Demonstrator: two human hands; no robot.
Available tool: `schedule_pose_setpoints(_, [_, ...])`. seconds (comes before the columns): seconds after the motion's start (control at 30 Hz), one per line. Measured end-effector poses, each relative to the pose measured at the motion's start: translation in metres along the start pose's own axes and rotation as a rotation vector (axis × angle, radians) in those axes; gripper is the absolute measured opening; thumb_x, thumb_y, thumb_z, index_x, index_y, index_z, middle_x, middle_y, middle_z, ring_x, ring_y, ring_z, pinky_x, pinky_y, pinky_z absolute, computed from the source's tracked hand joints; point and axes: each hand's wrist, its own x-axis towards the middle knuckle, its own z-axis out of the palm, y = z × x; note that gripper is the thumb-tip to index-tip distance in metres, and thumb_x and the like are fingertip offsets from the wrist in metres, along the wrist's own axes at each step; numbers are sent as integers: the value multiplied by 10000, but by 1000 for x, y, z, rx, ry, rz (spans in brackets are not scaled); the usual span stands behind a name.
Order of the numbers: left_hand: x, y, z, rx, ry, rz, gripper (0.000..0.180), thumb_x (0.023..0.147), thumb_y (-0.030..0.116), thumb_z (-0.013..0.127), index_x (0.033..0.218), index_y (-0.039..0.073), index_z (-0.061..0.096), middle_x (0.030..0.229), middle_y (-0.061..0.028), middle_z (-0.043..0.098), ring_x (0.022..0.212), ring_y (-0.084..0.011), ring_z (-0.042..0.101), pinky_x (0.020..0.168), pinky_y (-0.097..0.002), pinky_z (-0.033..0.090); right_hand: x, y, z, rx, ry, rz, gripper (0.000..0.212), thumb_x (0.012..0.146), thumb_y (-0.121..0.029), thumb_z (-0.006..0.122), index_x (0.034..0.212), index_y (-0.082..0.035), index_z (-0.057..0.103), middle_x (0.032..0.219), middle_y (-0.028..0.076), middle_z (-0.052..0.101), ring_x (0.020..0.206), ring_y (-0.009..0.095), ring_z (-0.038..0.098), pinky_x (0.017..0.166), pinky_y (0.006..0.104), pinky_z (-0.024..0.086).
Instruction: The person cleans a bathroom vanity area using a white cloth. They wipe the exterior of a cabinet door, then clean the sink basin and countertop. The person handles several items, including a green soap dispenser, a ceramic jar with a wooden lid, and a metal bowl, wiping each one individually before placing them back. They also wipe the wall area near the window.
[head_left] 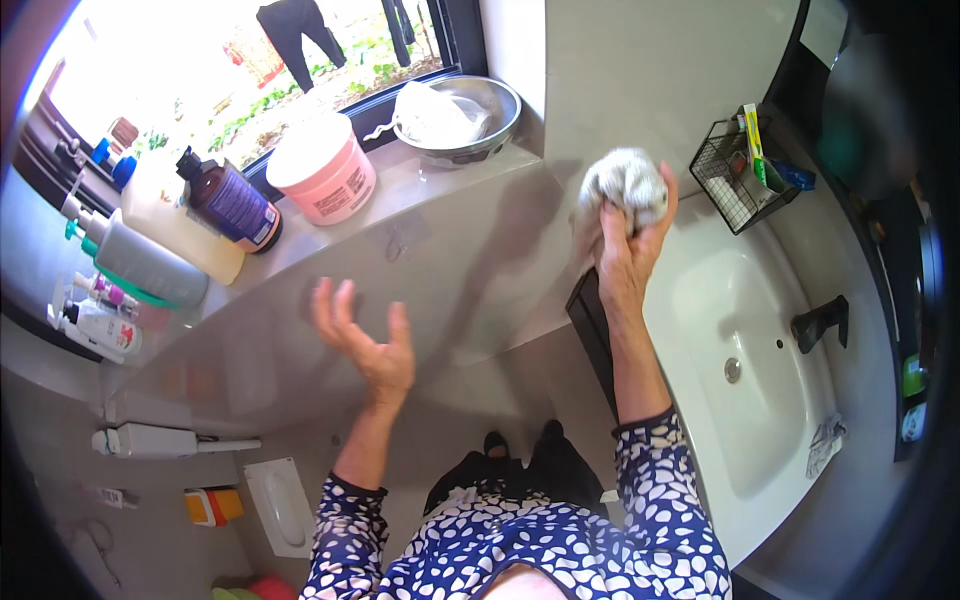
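Observation:
A crumpled whitish cloth is bunched up in my right hand, which is raised beside the far end of the washbasin. My fingers and thumb close round the cloth, and part of it hangs down on the left side. To the left, my left hand is in the air in front of the tiled wall below the window ledge. Its fingers are spread and curved, with nothing in them. Closest ahead of it on the ledge stands a pink tub with a pale lid.
On the window ledge stand a metal bowl holding white plastic, a dark pump bottle and several other bottles. The white washbasin with a black tap is at right, a wire basket beyond it. A squat toilet lies lower left.

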Motion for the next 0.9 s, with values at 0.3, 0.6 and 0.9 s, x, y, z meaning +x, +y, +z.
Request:
schedule_pose_setpoints(0.3, [28, -66, 36, 476, -68, 135, 643, 802, 191, 617, 1360, 23, 346, 1388, -221, 325, 1297, -429, 245, 1051, -546, 174, 88, 64, 48, -780, 31, -934, 660, 698, -189, 758, 1291, -235, 471, 1268, 205, 398, 1119, 373, 410, 935, 456, 330])
schedule_pose_setpoints(0.6, [27, -87, 52, 600, 140, 249, 661, 797, 330, 600, 1340, 28, 376, 1338, -217, 355, 1267, -442, 259, 1029, -560, 194, 182, 56, -1, -778, 256, -876, 642, 694, -189, 711, 1281, -138, 456, 1229, 228, 425, 1119, 376, 401, 924, 473, 319])
schedule_pose_setpoints(0.9, [28, -79, 57, 672, 121, 242, 619, 848, 344, 539, 1350, 35, 354, 1349, -206, 350, 1276, -429, 264, 1027, -554, 205, 246, 38, -43, -674, 706, -429, 592, 793, -119, 550, 1345, -28, 356, 1191, 242, 427, 1098, 389, 381, 975, 476, 270])
